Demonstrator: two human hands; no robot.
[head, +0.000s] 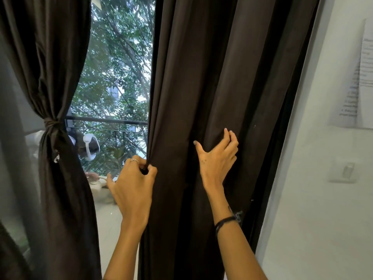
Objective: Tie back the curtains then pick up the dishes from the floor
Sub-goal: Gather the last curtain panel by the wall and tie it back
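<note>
White wall (314, 199) is seen at the right, dark drapery filling the middle. Nearest, the right curtain's (232, 77) inner edge is pinched by the left hand (133, 184); a fold is cupped, fingers curled, by the right hand (217, 158) toward the wall. Its long axis runs vertically. Further left, the left curtain (50, 77) is already tied. Beyond, the window (119, 67) is bared. No dishes are seen.

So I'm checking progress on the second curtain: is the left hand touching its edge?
Touching. The head view shows the left hand pinching the right curtain's inner edge in its fingers.
</note>
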